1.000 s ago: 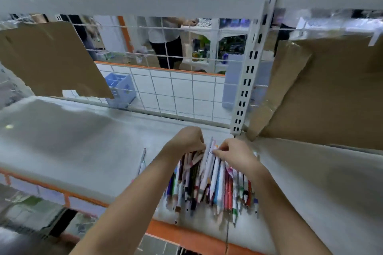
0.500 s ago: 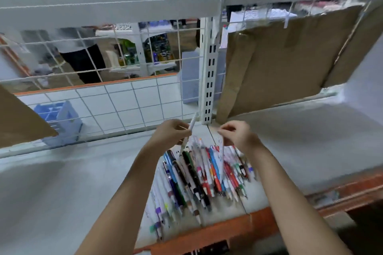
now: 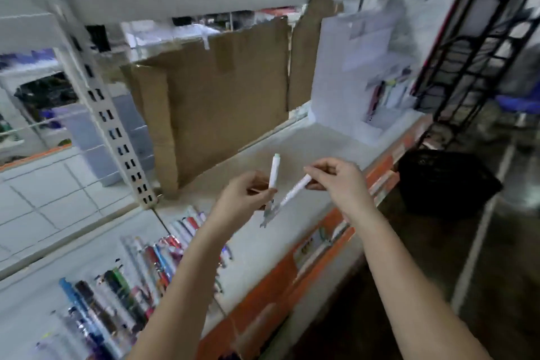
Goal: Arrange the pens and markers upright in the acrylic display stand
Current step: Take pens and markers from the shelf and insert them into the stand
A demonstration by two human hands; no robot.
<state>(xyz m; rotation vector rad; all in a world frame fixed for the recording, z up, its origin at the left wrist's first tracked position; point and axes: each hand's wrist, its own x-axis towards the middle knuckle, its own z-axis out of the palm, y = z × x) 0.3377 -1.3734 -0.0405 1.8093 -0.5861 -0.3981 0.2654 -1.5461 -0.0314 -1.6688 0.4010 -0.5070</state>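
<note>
A white shelf (image 3: 298,155) edged with an orange front rail (image 3: 295,269) runs through a cluttered stockroom, its board the reference for everything here. Nearest the camera, at the shelf's left end, a heap of pens and markers (image 3: 137,280) lies flat in rough rows, barrels blue, black, green, red and white, blurred by motion. Above the shelf's middle, two bare forearms reach in. The left hand (image 3: 242,199) has its fingers curled around the lower part of a white pen (image 3: 274,172) held nearly upright, pale green cap uppermost. Just to its right, the right hand (image 3: 336,177) pinches the upper end of a second white pen (image 3: 293,191), which slants down to the left so that its tip lies close beside the first pen's lower end; whether the two touch cannot be told. Farther back, brown cardboard (image 3: 225,102) leans along the shelf's rear, with a perforated white upright (image 3: 111,123) to its left. At the shelf's far right end stands the acrylic display stand (image 3: 371,79), a clear tiered holder with several pens standing in it, well apart from both hands. Beyond the rail, a black wire rack (image 3: 479,47) rises over a dark basket (image 3: 444,181).
</note>
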